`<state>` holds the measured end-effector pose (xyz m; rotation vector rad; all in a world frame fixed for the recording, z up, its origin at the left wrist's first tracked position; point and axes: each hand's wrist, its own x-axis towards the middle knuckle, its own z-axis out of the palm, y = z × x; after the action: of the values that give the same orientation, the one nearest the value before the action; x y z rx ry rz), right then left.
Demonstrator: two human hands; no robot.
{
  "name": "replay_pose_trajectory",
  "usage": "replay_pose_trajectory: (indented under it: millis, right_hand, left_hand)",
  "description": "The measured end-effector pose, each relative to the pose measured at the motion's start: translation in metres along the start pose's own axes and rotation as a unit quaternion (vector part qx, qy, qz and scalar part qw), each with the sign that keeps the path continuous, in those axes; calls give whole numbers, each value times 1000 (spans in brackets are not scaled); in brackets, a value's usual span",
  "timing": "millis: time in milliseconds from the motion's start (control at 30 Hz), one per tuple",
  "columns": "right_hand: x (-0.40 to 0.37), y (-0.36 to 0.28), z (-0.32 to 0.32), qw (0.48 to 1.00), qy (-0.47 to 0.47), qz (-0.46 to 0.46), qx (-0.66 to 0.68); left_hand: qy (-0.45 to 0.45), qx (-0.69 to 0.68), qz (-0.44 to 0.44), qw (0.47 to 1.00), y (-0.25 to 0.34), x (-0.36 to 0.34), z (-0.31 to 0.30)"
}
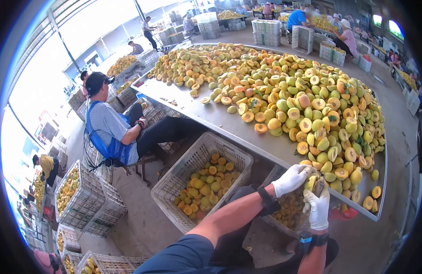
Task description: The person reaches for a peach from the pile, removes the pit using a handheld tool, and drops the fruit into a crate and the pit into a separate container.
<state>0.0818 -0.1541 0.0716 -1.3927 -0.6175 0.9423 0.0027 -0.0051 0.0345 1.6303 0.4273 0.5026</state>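
Observation:
Both my hands, in white gloves, meet over the table's near edge. My left hand point(291, 180) is closed, its fingers around a yellow-green peach half point(311, 182). Close against it is my right hand point(318, 209), also closed, with a small dark, metallic-looking thing at its fingertips that is too blurred to name. Halved and whole yellow-green peaches point(284, 105) lie heaped on the metal table point(192, 106) beyond my hands. Below my forearms stands a crate point(284, 228) of cut fruit, partly hidden by my arms.
A plastic crate point(172, 192) of fruit stands left of my arm. A seated person point(112, 123) in a blue apron is at the table's left side. Stacked crates point(90, 201) fill the left floor. Other people work at tables farther back.

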Motion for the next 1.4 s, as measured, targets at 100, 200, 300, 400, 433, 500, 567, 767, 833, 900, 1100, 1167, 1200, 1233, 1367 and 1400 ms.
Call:
replay_pose_trajectory:
  millis: [100, 200, 300, 400, 433, 500, 567, 767, 833, 900, 1100, 1167, 1200, 1233, 1367, 1400]
  right_hand:
    - [2, -3, -4, 996, 65, -35, 47]
    - [3, -10, -10, 997, 64, -28, 41]
    - [3, -8, -5, 997, 75, -29, 10]
    - [4, -3, 5, 991, 54, -55, -111]
    - [4, -1, 9, 989, 48, -55, -126]
    - [17, 20, 4, 975, 30, -127, -182]
    - [20, 20, 8, 969, 39, -144, -195]
    - [26, 24, 9, 960, 67, -169, -215]
    - [25, 23, 13, 946, 77, -222, -225]
    - [22, 18, 17, 936, 67, -204, -277]
    - [26, 28, 14, 923, 78, -239, -292]
    - [27, 28, 11, 923, 70, -227, -302]
    - [26, 29, 8, 924, 62, -213, -312]
    - [25, 30, 7, 924, 64, -212, -312]
    - [24, 25, 11, 918, 42, -245, -308]
    - [21, 22, 11, 919, 39, -257, -295]
  left_hand:
    - [-105, 38, -171, 979, 43, -15, -19]
    - [-144, 194, 33, 970, -41, -12, -26]
    - [-25, -55, -117, 991, 8, -20, -28]
    - [86, -124, -150, 977, 14, -11, -28]
    - [78, -107, -189, 973, 12, -9, -25]
    - [101, 89, -97, 986, 4, -9, -13]
    - [125, 173, -65, 975, 0, -7, -7]
    - [170, 61, -54, 982, 7, -5, -3]
    - [101, -56, -73, 991, 3, -2, 2]
    - [-6, -164, -115, 980, -1, -2, 5]
    - [28, -214, -134, 967, -16, 1, 20]
    - [44, -206, -113, 971, -18, 0, 22]
    - [42, -206, -114, 971, -19, 0, 23]
    - [53, -187, -99, 976, -19, -1, 22]
    - [105, -106, -86, 985, -11, -7, 22]
    - [111, -151, -107, 976, -11, -5, 21]
